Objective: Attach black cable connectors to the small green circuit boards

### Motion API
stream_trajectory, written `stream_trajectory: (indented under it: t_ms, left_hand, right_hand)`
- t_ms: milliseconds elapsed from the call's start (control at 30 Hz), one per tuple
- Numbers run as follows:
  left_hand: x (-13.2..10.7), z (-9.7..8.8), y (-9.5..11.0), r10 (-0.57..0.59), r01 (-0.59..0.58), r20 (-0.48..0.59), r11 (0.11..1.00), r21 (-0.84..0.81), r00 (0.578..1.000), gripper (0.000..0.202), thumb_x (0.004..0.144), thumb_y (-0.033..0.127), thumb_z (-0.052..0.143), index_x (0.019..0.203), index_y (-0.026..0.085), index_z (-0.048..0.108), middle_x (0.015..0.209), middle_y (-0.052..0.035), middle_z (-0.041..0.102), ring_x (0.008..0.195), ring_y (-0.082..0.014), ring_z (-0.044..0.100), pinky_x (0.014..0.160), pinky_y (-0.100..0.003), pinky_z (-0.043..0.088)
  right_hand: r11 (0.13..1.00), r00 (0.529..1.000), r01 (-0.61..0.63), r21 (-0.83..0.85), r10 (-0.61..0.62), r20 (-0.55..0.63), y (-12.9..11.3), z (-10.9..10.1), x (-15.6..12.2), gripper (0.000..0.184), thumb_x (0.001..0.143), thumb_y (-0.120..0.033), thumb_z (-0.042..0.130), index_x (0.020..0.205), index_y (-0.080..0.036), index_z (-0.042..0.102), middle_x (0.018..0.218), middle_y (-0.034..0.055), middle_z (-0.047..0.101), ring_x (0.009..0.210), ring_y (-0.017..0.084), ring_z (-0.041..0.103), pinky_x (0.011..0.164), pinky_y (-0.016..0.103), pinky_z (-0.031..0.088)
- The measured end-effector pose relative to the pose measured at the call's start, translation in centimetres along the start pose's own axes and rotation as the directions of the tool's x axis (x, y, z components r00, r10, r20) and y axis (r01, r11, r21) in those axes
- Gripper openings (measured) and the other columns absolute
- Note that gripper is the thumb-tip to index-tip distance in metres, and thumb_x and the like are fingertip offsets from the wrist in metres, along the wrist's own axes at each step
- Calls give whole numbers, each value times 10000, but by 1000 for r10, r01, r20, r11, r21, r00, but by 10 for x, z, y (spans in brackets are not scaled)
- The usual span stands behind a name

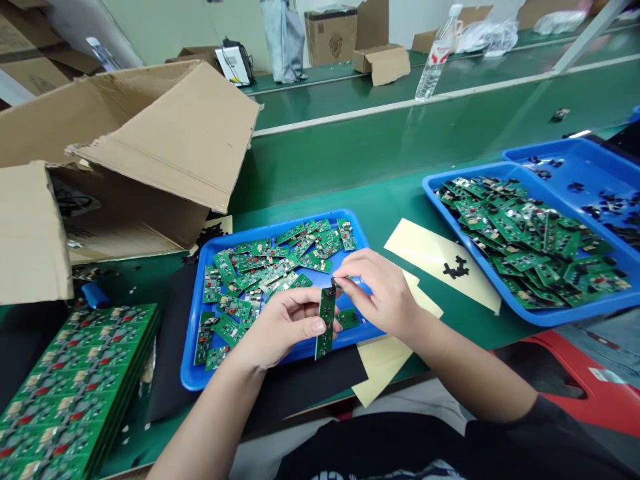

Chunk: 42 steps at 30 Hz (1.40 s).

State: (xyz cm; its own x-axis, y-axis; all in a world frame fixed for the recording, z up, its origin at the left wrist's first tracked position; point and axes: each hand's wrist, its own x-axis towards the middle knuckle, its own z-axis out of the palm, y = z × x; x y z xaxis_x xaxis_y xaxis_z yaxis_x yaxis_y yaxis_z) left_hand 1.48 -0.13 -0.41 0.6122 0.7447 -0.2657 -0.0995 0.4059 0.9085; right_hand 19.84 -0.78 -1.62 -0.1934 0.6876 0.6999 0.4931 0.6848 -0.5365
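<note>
My left hand (289, 325) grips a narrow green circuit board (326, 325), thumb on its face and fingers behind it. The board stands roughly upright over the front edge of a blue tray (189, 357). My right hand (381, 291) pinches at the board's top end, where a small black piece shows between thumb and forefinger; its exact kind is too small to tell. Many loose circuit boards (273, 270) lie in the tray behind my hands. Right of my right hand, several small black pieces (456, 268) rest on a cream paper sheet (415, 243).
Stacked board panels (75, 380) stand at the left, below an open cardboard box (165, 140). At the right, a second blue tray (525, 317) holds a heap of boards, beside another blue tray (545, 150) of black parts. A water bottle (437, 60) stands on the ledge behind.
</note>
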Motion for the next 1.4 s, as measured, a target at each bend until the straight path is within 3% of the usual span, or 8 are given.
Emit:
stream_trajectory:
  t_ms: [367,533,667,767,867,967,1200,1400]
  left_hand:
    - [2,0,-1,-140,143,-94,990,23,986,407,549,373,831,846,131,693,676,-58,696,589,-152,630,580,-261,497]
    - [3,-6,-4,139,-71,-214,952,299,967,338,589,322,805,852,148,683,769,-46,674,678,-157,617,637,-289,529]
    - [4,-8,-7,533,-258,-200,662,704,822,259,711,273,717,947,177,673,834,-49,638,767,-176,616,677,-318,546]
    - [3,-8,-7,769,-388,-6,328,861,639,268,778,172,647,1043,209,645,886,-52,623,836,-174,616,735,-323,545]
    - [1,-6,-7,872,-399,146,60,915,467,331,782,61,609,1068,227,621,935,-49,608,875,-163,617,757,-307,544]
    - [1,-6,-8,901,-381,195,-35,924,389,368,768,27,615,1075,229,601,950,-43,595,882,-156,623,748,-290,551]
    - [1,-5,-9,907,-382,213,-64,922,362,342,768,44,633,1059,221,602,935,-39,605,857,-149,629,721,-270,557]
    - [1,-6,-6,871,-448,175,57,892,459,291,769,209,685,1049,200,609,875,-38,612,784,-148,624,663,-264,548]
  right_hand:
    - [989,990,137,-54,-136,27,5,3,-5,213,846,-47,462,894,-192,610,1004,85,550,819,154,592,724,342,538]
    - [987,987,157,39,-158,26,3,5,-6,473,802,-12,459,1185,-284,520,1313,99,379,963,184,598,840,413,535]
    - [981,991,132,141,-131,-18,-2,3,-4,602,804,-42,478,1339,-296,368,1346,119,382,1060,219,572,913,466,492]
    - [936,988,-146,320,154,2,-2,-1,-2,261,867,-179,497,1118,-225,554,1049,90,593,935,198,601,819,407,523]
    - [713,898,-440,546,333,289,1,-3,-1,268,903,-378,476,769,-185,604,730,38,612,687,144,598,640,302,526]
    - [471,778,-620,628,269,567,-2,-1,0,340,850,-467,545,699,-165,583,661,20,598,605,116,583,583,264,507]
    - [274,716,-698,662,272,643,-14,1,-1,244,817,-350,629,690,-150,570,637,-9,583,596,85,582,583,219,496]
    - [262,672,-741,619,301,677,-12,-2,1,263,821,-360,609,662,-155,563,552,-26,569,505,79,540,548,233,477]
